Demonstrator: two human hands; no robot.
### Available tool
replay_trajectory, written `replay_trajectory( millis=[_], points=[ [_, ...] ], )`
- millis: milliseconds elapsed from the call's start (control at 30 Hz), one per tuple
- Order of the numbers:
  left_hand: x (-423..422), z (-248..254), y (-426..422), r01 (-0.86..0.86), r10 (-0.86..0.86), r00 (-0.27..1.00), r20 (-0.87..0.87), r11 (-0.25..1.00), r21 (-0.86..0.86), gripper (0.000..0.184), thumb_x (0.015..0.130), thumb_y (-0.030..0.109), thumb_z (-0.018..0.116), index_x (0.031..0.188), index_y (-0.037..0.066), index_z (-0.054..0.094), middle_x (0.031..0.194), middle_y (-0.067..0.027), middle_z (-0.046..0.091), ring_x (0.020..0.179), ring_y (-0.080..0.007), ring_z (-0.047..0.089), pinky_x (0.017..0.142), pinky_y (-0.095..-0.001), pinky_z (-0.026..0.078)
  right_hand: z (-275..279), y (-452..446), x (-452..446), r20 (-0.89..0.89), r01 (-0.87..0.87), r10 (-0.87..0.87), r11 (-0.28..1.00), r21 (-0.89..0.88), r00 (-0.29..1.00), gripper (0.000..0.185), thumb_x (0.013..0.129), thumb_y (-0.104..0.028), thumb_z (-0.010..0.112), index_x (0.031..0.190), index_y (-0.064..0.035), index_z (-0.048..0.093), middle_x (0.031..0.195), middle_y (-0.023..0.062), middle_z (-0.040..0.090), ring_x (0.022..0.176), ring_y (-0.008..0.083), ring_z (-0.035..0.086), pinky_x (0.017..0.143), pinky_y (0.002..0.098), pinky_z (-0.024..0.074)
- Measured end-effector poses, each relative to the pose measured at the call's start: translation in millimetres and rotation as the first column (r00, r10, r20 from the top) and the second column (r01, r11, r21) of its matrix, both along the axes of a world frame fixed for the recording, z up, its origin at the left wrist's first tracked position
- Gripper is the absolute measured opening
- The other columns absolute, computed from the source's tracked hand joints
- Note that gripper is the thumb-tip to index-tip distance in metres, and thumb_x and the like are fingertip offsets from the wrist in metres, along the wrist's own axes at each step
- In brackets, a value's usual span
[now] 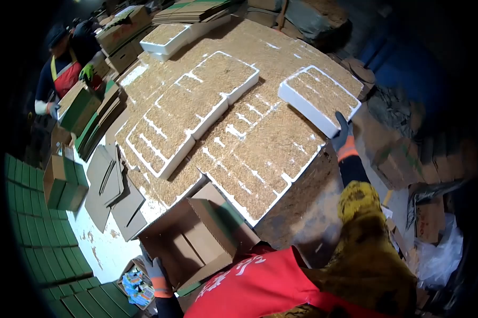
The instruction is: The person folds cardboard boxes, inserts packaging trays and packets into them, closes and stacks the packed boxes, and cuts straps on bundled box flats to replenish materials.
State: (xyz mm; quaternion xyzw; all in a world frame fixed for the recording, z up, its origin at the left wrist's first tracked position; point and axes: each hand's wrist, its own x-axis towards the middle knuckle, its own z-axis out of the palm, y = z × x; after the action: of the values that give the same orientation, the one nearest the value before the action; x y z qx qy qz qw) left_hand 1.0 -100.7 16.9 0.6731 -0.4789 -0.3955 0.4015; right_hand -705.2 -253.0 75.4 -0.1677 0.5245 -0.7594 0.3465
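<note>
My right hand point(344, 135), in a grey and orange glove, grips the near corner of a white foam tray point(309, 108) filled with loose tan material like sawdust. The tray sits tilted at the right edge of a stack of similar foam trays. My left hand point(158, 275), gloved alike, holds the left side of an open cardboard box point(210, 228) with a green band. The box lies close against my red apron, its opening facing up, and its visible inside holds nothing. Part of my left fingers is hidden by the box wall.
More filled foam trays point(207, 119) cover the table ahead. At the upper left a co-worker point(66, 69) handles a green and brown box point(80, 108). Flattened cardboard point(106, 180) and stacked green boxes point(37, 212) lie left. A carton of colourful packets point(137, 286) stands below.
</note>
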Motion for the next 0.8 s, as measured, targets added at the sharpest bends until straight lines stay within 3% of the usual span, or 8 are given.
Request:
replay_trajectory(
  millis=[133, 300, 367, 433, 500, 567, 667, 800],
  points=[
    [-2.2, 2.5, 13.3, 0.028, -0.038, 0.996, 0.083, 0.993, 0.117, 0.061, 0.086, 0.003, 0.051, 0.142, -0.003, 0.028, 0.141, -0.0181, 0.038, 0.111, -0.0253, 0.048, 0.093, -0.0327, 0.041, 24.9, 43.0, 51.6, 0.243, -0.278, 0.298, 0.954, -0.115, 0.923, 0.049, 0.087, -0.013, 0.062, 0.132, -0.0049, 0.044, 0.123, 0.0117, 0.055, 0.111, 0.0238, 0.055, 0.093, 0.0364, 0.0468],
    [-27.5, 69.2, 9.3, 0.459, -0.239, 0.774, 0.586, 0.849, -0.261, 0.031, 0.087, -0.003, 0.047, 0.117, 0.001, 0.052, 0.136, -0.0265, 0.041, 0.120, -0.0379, 0.047, 0.098, -0.0386, 0.042, 48.6, 97.6, 162.8, 0.185, -0.530, 0.522, 0.848, -0.011, 0.832, 0.039, 0.091, -0.016, 0.051, 0.126, 0.0022, 0.049, 0.126, 0.0149, 0.052, 0.114, 0.0236, 0.053, 0.097, 0.0348, 0.0434],
    [-17.9, 60.1, 11.2, 0.420, -0.247, 0.840, 0.482, 0.860, -0.290, 0.043, 0.090, -0.002, 0.044, 0.132, 0.005, 0.042, 0.146, -0.0230, 0.029, 0.136, -0.0350, 0.030, 0.109, -0.0381, 0.031, 62.2, 116.5, 207.6, -0.016, -0.640, 0.640, 0.768, 0.000, 0.768, 0.045, 0.085, -0.010, 0.055, 0.127, 0.0050, 0.048, 0.121, 0.0149, 0.055, 0.113, 0.0218, 0.053, 0.095, 0.0327, 0.0440],
    [-28.0, 73.6, 10.4, 0.148, -0.163, 0.986, -0.044, 0.959, -0.244, 0.045, 0.093, 0.008, 0.044, 0.137, 0.004, 0.037, 0.145, -0.0191, 0.032, 0.134, -0.0293, 0.033, 0.108, -0.0354, 0.031, 105.4, 126.0, 256.9, -0.087, -0.697, 0.719, 0.691, 0.192, 0.689, 0.056, 0.081, -0.008, 0.057, 0.133, 0.0050, 0.042, 0.124, 0.0141, 0.053, 0.111, 0.0199, 0.053, 0.094, 0.0311, 0.0437],
    [-36.4, 84.9, 11.6, -0.077, 0.029, 0.833, -0.552, 0.995, -0.065, 0.048, 0.096, 0.017, 0.044, 0.141, 0.004, 0.032, 0.144, -0.0151, 0.035, 0.131, -0.0236, 0.036, 0.108, -0.0326, 0.031, 131.7, 133.4, 294.4, -0.348, -0.752, 0.781, 0.610, 0.248, 0.519, 0.064, 0.079, -0.009, 0.058, 0.138, 0.0029, 0.036, 0.129, 0.0131, 0.050, 0.112, 0.0188, 0.052, 0.093, 0.0300, 0.0432],
    [-25.0, 63.9, 16.2, -0.108, 0.054, 0.787, -0.615, 0.993, -0.052, 0.055, 0.097, 0.030, 0.046, 0.141, 0.000, 0.032, 0.142, -0.0106, 0.039, 0.131, -0.0192, 0.036, 0.110, -0.0302, 0.026, 141.6, 140.2, 322.8, -0.327, -0.792, 0.837, 0.532, 0.300, 0.438, 0.071, 0.077, -0.008, 0.060, 0.142, 0.0011, 0.031, 0.133, 0.0122, 0.048, 0.116, 0.0181, 0.049, 0.095, 0.0307, 0.0422],
    [-29.4, 63.4, 27.0, -0.079, -0.008, 0.915, -0.402, 0.976, -0.201, 0.057, 0.098, 0.031, 0.043, 0.143, 0.000, 0.027, 0.144, -0.0130, 0.036, 0.133, -0.0212, 0.033, 0.110, -0.0307, 0.024, 140.8, 139.9, 354.4, -0.321, -0.833, 0.884, 0.442, 0.333, 0.341, 0.077, 0.073, -0.002, 0.065, 0.142, 0.0005, 0.031, 0.134, 0.0116, 0.047, 0.119, 0.0176, 0.047, 0.095, 0.0302, 0.0421],
    [-30.1, 76.1, 40.2, -0.066, 0.031, 0.965, -0.262, 0.990, -0.128, 0.060, 0.098, 0.035, 0.042, 0.143, 0.000, 0.026, 0.145, -0.0175, 0.034, 0.135, -0.0246, 0.030, 0.110, -0.0315, 0.024, 111.9, 135.4, 387.2, -0.275, -0.819, 0.922, 0.373, 0.436, 0.273, 0.079, 0.078, -0.013, 0.072, 0.143, -0.0038, 0.029, 0.126, 0.0109, 0.052, 0.106, 0.0157, 0.054, 0.082, 0.0283, 0.0488]
  ],
)
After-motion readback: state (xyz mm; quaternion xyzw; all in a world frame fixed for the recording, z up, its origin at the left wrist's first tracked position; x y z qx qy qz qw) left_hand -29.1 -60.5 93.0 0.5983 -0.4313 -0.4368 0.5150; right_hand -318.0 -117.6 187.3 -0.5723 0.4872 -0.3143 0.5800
